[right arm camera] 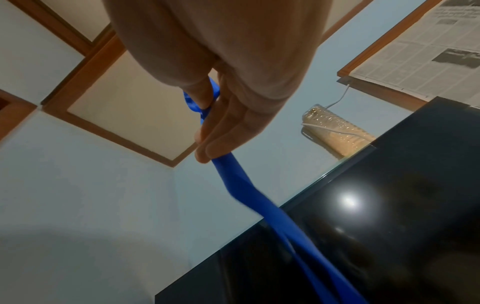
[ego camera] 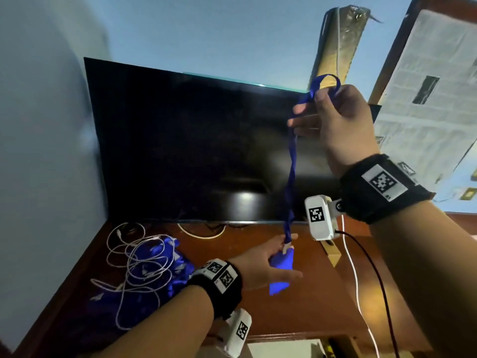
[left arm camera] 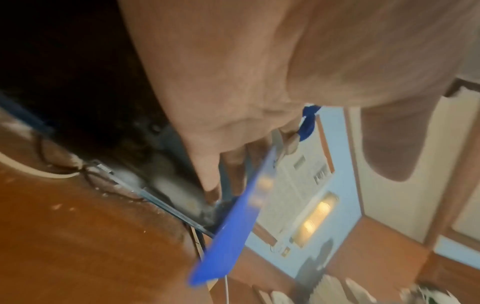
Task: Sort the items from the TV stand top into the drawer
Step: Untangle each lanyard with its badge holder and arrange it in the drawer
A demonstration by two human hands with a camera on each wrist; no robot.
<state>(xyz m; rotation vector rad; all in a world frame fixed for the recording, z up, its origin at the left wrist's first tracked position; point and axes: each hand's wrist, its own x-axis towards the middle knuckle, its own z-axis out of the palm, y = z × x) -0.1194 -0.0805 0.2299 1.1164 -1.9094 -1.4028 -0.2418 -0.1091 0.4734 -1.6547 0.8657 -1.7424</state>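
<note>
The right hand (ego camera: 340, 130) pinches the blue lanyard (ego camera: 291, 171) loop high before the TV (ego camera: 180, 140); the left hand (ego camera: 263, 267) grips its blue card holder (ego camera: 281, 270) just above the TV stand top (ego camera: 258, 306), right of tangled white cables (ego camera: 139, 264)

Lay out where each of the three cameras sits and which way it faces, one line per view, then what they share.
Head: worn on the head, facing forward and down at the TV and TV stand top; both forearms, the left hand and right hand show.
Left wrist: under the left hand, looking along the fingers at the blue card they hold.
Right wrist: under the right hand, looking up toward wall and ceiling; fingers pinch the blue lanyard.
Shared: lanyard and TV appear in head and right wrist views.
</note>
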